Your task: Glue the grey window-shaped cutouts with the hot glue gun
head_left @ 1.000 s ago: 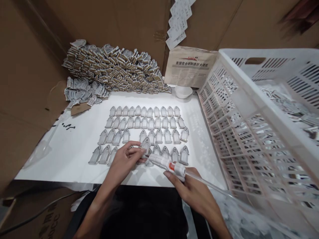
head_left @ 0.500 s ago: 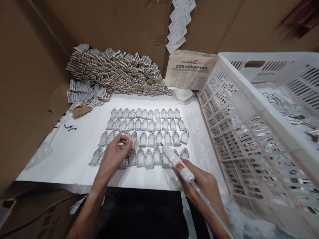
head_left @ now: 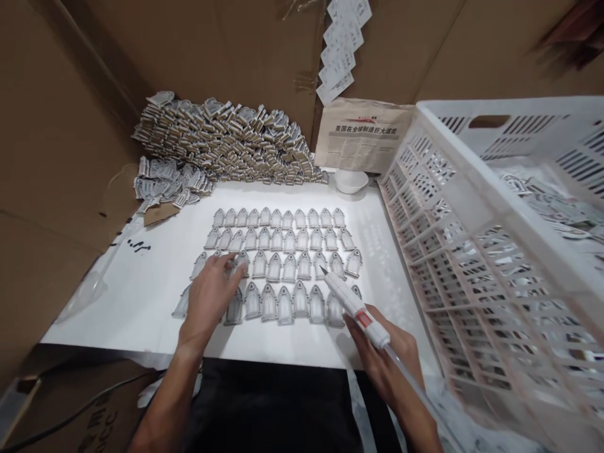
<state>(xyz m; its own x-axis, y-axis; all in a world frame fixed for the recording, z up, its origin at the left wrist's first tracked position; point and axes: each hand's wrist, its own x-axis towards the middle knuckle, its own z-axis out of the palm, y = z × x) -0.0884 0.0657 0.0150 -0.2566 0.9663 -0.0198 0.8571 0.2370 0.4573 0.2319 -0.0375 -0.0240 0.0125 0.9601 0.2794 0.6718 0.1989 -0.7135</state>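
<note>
My left hand [head_left: 213, 290] lies flat and released over the left end of the rows of small grey arch-shaped pieces [head_left: 283, 264] on the white sheet [head_left: 141, 289], fingertips resting on a piece in the third row; it grips nothing, though it covers several pieces beneath the palm, so I cannot count them or see how they sit. My right hand [head_left: 384, 352] is closed around a white pen-like applicator [head_left: 352, 303] with a red band, its tip pointing far-left over the third row near the right end; whether the tip touches a piece I cannot tell. A clear tube runs from the applicator's near end toward the bottom edge and is cut off there. The nearest row is partly hidden by both hands and the applicator. To the far left, a heap of stacked pieces [head_left: 221, 135] leans against the cardboard wall [head_left: 70, 126]. A small white bowl [head_left: 350, 180] stands at the far edge, just beside a folded newspaper [head_left: 363, 133]. On the right, the white slotted crate [head_left: 495, 251] runs out of view; its contents are blurred and hard to make out.
</note>
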